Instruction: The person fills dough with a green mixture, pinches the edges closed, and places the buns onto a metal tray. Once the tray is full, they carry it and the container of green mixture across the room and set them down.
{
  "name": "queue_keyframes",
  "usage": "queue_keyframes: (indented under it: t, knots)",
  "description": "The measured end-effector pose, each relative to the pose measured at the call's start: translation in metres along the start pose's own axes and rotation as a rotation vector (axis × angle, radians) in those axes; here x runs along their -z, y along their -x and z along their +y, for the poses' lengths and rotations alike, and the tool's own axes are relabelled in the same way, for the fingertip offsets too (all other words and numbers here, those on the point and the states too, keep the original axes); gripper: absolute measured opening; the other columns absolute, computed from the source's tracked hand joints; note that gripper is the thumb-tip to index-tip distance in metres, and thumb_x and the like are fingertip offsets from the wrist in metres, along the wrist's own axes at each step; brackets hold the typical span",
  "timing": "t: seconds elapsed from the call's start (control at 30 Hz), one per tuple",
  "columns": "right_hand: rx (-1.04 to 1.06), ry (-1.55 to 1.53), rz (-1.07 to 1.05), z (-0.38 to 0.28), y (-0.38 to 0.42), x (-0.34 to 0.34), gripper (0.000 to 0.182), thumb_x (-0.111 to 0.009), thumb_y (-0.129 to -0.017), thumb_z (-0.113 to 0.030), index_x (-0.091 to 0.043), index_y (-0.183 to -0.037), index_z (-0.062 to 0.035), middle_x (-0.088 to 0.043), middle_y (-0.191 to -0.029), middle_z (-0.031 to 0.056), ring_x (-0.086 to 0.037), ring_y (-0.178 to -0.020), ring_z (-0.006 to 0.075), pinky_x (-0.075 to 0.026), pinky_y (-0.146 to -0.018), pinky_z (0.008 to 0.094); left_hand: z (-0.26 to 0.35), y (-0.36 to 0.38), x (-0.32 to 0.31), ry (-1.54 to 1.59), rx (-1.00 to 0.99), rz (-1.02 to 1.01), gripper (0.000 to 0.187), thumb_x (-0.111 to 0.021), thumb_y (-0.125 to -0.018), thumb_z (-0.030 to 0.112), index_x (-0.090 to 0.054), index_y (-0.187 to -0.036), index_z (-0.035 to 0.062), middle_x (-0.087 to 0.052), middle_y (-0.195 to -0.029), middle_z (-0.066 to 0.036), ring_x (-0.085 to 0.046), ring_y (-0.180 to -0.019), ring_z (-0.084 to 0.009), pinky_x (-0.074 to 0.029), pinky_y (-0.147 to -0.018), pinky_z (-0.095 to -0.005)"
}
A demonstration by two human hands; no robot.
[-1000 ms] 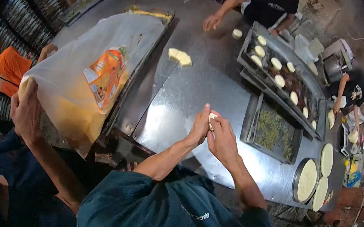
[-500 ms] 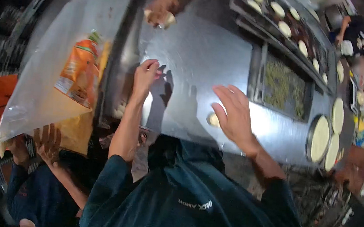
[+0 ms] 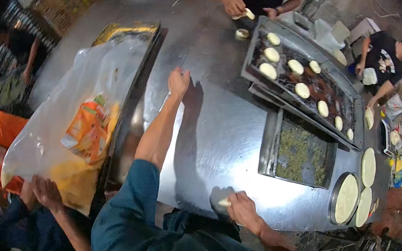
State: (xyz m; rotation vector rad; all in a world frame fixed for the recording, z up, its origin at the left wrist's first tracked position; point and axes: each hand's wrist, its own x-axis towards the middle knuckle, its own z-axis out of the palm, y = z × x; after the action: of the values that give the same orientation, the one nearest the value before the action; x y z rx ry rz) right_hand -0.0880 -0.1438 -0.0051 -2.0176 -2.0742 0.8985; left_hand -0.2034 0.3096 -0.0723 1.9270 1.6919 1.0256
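Observation:
My left hand point(image 3: 179, 82) reaches far out over the metal table point(image 3: 211, 121). Its fingers are curled in, and whatever they may hold is hidden. Close to the table's near edge, my right hand point(image 3: 243, 209) has its fingers drawn together at a small pale piece of dough point(image 3: 225, 202), which sticks out on their left side. Dark shadows of my hand and arm fall on the metal around them.
A dark tray point(image 3: 307, 108) with several dough rounds lies at right, above a pan of green filling point(image 3: 302, 154). Flat dough discs point(image 3: 348, 199) sit further right. A plastic-covered tray point(image 3: 84, 107) stands left, a co-worker's hands point(image 3: 47, 192) at its corner. Another person's hand point(image 3: 234, 5) holds dough opposite.
The view has tilted up, showing more of the far table. My left hand has reached further forward. My right hand has gone from spread fingers to closed around the dough.

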Motion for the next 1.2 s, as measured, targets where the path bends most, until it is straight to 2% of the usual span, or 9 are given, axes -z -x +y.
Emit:
queue_keyframes:
  t: [0.07, 0.17, 0.23, 0.33, 0.57, 0.63, 0.9, 1.0, 1.2]
  knots:
    - [-0.261, -0.19, -0.3, -0.003, 0.013, 0.027, 0.029, -0.062, -0.083, -0.019, -0.05, -0.104, -0.001, -0.049, -0.117, 0.0273, -0.053, -0.107, 0.0321, -0.051, -0.072, 0.0416, 0.031, 0.035, 0.004, 0.309, -0.086, -0.118, 0.032, -0.058, -0.081, 0.027, -0.064, -0.098, 0.0001, -0.064, -0.087, -0.024, -0.062, -0.082, -0.0399, -0.048, -0.072, -0.0404]
    - [-0.468, -0.54, -0.201, 0.023, 0.016, 0.073, 0.031, -0.065, -0.082, -0.021, -0.05, -0.103, -0.0031, -0.055, -0.111, 0.0222, -0.06, -0.092, 0.0259, -0.051, -0.07, 0.0386, 0.054, 0.09, 0.006, 0.699, 0.233, -0.554, 0.025, -0.057, -0.088, 0.024, -0.063, -0.1, 0.0022, -0.061, -0.074, -0.005, -0.058, -0.062, -0.0096, -0.045, -0.05, -0.023]
    - [0.011, -0.407, 0.418, 0.084, 0.009, 0.091, 0.034, -0.069, -0.08, -0.021, -0.051, -0.101, -0.0016, -0.062, -0.105, 0.0163, -0.063, -0.083, 0.0243, -0.051, -0.07, 0.0359, 0.067, 0.113, 0.011, 0.669, 0.273, -0.607, 0.026, -0.057, -0.089, 0.023, -0.062, -0.103, 0.0012, -0.06, -0.075, -0.005, -0.058, -0.064, -0.0106, -0.048, -0.054, -0.0232]
    - [-0.152, -0.936, 0.755, 0.123, -0.029, 0.193, 0.036, -0.069, -0.078, -0.011, -0.059, -0.112, -0.0007, -0.065, -0.102, 0.0063, -0.063, -0.086, 0.0146, -0.052, -0.073, 0.029, 0.059, 0.114, -0.005, 0.769, 0.304, -0.602, 0.026, -0.056, -0.09, 0.021, -0.061, -0.106, 0.001, -0.061, -0.08, -0.006, -0.059, -0.07, -0.0114, -0.049, -0.058, -0.0235]
    - [-0.169, 0.27, 1.353, 0.304, -0.116, 0.309, 0.028, -0.061, -0.084, -0.022, -0.062, -0.104, -0.0023, -0.065, -0.087, 0.0192, -0.061, -0.084, 0.041, -0.048, -0.07, 0.0435, 0.069, 0.067, -0.005, 0.719, 0.276, -0.512, 0.028, -0.054, -0.091, 0.019, -0.058, -0.111, 0.0001, -0.06, -0.1, -0.009, -0.06, -0.087, -0.0173, -0.052, -0.066, -0.0288]
    - [-0.667, 0.471, 0.427, 0.335, -0.128, 0.307, 0.036, -0.061, -0.081, -0.026, -0.062, -0.105, 0.0008, -0.064, -0.099, 0.0212, -0.059, -0.098, 0.0367, -0.047, -0.083, 0.0461, 0.073, 0.067, -0.007, 0.694, 0.275, -0.492, 0.028, -0.054, -0.091, 0.018, -0.058, -0.111, -0.0001, -0.06, -0.1, -0.009, -0.06, -0.087, -0.0174, -0.052, -0.065, -0.0285]
    - [0.057, 0.206, 0.937, 0.296, -0.248, 0.305, 0.048, -0.062, -0.08, -0.032, -0.056, -0.123, -0.0127, -0.053, -0.121, 0.0257, -0.048, -0.114, 0.0409, -0.04, -0.095, 0.045, 0.103, 0.101, -0.033, 0.679, 0.317, -0.536, 0.025, -0.054, -0.092, 0.016, -0.059, -0.109, -0.001, -0.061, -0.1, -0.01, -0.061, -0.085, -0.0163, -0.052, -0.064, -0.0265]
    - [-0.177, 0.204, 0.455, 0.293, -0.268, 0.313, 0.05, -0.061, -0.081, -0.036, -0.053, -0.126, -0.0159, -0.049, -0.126, 0.0253, -0.048, -0.114, 0.0395, -0.038, -0.099, 0.0464, 0.103, 0.116, -0.031, 0.701, 0.293, -0.564, 0.026, -0.053, -0.092, 0.014, -0.057, -0.113, -0.0023, -0.06, -0.105, -0.012, -0.061, -0.088, -0.0185, -0.052, -0.066, -0.028]
    - [-0.519, 0.162, 0.488, 0.29, -0.244, 0.339, 0.05, -0.053, -0.084, -0.049, -0.059, -0.114, -0.0092, -0.055, -0.119, 0.0236, -0.056, -0.106, 0.0368, -0.046, -0.088, 0.0464, 0.075, 0.152, 0.026, 0.622, 0.31, -0.462, 0.029, -0.051, -0.091, 0.01, -0.055, -0.116, -0.0051, -0.058, -0.11, -0.016, -0.061, -0.093, -0.022, -0.054, -0.069, -0.0299]
